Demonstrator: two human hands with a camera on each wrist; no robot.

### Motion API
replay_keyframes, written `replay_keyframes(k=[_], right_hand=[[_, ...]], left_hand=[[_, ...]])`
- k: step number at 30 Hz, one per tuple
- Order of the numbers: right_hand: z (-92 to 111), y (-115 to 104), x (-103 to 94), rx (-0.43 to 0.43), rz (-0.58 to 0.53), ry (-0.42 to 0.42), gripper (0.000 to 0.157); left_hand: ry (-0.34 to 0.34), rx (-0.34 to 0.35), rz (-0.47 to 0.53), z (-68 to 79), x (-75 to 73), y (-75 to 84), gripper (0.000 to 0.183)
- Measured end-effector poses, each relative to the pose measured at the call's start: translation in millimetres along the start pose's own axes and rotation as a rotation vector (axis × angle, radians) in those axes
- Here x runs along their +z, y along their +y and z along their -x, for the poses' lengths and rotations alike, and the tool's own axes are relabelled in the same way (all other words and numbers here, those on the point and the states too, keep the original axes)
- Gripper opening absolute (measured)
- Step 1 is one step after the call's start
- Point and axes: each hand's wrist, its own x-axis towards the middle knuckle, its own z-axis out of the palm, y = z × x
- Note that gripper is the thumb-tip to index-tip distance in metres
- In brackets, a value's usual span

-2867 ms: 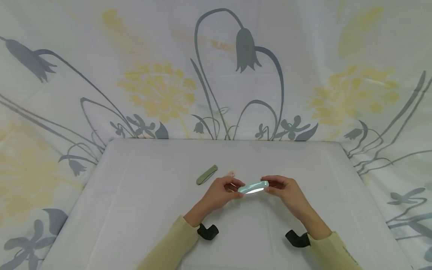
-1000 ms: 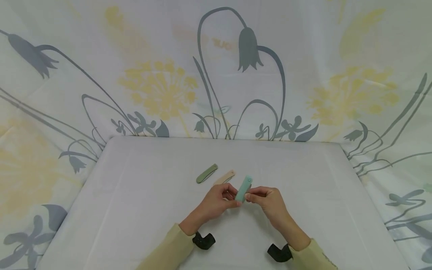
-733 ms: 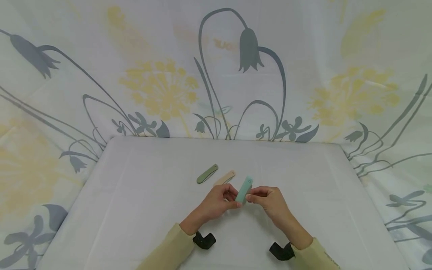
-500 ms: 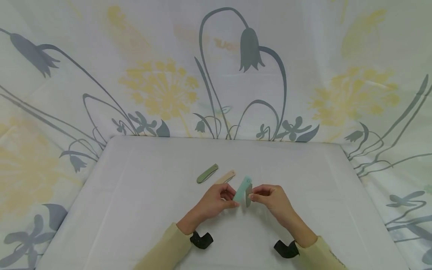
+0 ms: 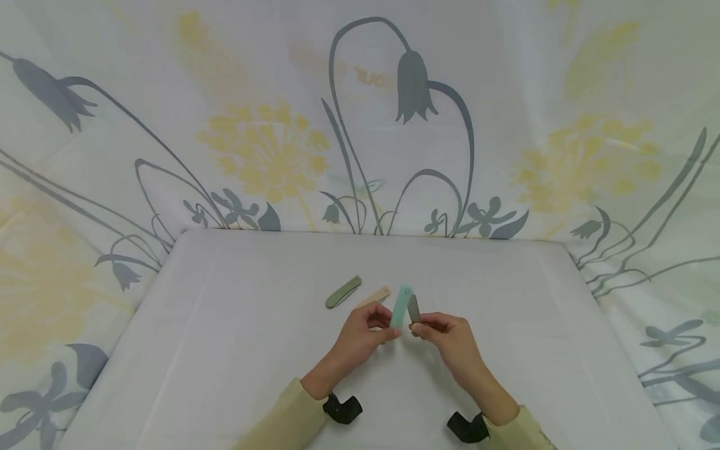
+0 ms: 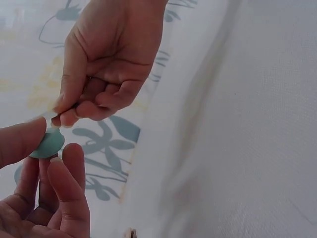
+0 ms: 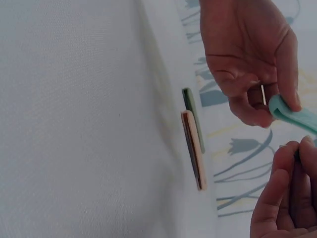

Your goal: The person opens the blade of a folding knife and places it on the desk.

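Note:
A mint-green folding knife [image 5: 400, 306] is held up over the table, its grey blade [image 5: 414, 307] swung partway out of the handle. My left hand [image 5: 360, 334] grips the lower end of the mint handle between thumb and fingers. With thumb and fingertips, my right hand [image 5: 454, 337] pinches the blade near its free end. In the right wrist view the handle's slotted end [image 7: 280, 108] sits by the left thumb. On the table behind the left hand lie a folded green knife [image 5: 343, 292] and a folded peach knife [image 5: 380, 294], the latter partly hidden by that hand.
The white table [image 5: 253, 300] has its back edge against a hanging flower-print cloth [image 5: 365, 125], which rises on the left and right too. A black wrist mount [image 5: 344, 409] is on the left wrist and another black mount [image 5: 468, 427] on the right.
The mint knife has turned from lying sideways to pointing away, and its blade has come out of the handle. The right hand has shifted from the handle's end to the blade.

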Motion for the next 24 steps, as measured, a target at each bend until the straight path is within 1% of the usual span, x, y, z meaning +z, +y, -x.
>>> replay_keyframes(k=[2,6,9,12,13,14,17,19,21,24], right_hand=[[-1.3,-1.5,-2.5,-0.007,0.009,0.002,0.035],[-2.9,-2.8,-9.3,-0.013,0.01,0.009,0.035],[-3.2,-1.8,-13.8,-0.036,0.002,0.018,0.034],[-3.0,-1.9,-16.1,-0.076,0.019,0.033,0.034],[-1.7,-5.2,-15.7,-0.091,0.032,0.037,0.033],[-1.5,-5.4,-16.0,-0.1,0.043,0.042,0.033],[-2.3,-5.0,-17.0,-0.117,0.094,0.044,0.033],[-2.4,-4.0,-18.2,-0.118,0.121,0.033,0.031],[-3.4,-0.2,-20.2,-0.123,0.14,0.008,0.031],[-2.1,0.0,-21.7,-0.138,0.189,-0.028,0.028]], left_hand=[[0.008,-0.017,0.005,-0.7,-2.5,-4.1,0.018],[0.038,-0.061,0.021,-4.3,-11.0,-20.7,0.02],[0.057,-0.058,0.025,-6.3,-18.4,-31.3,0.023],[0.068,-0.031,0.025,-6.1,-25.8,-33.6,0.025],[0.069,-0.018,0.018,-5.0,-28.1,-30.0,0.026],[0.071,-0.008,0.003,-3.6,-30.5,-25.7,0.026],[0.083,0.033,-0.048,-3.5,-38.0,-25.2,0.027],[0.081,0.054,-0.085,-2.8,-42.6,-26.2,0.026],[0.073,0.073,-0.11,-3.7,-47.1,-35.3,0.025],[0.039,0.089,-0.159,-0.7,-53.9,-37.6,0.023]])
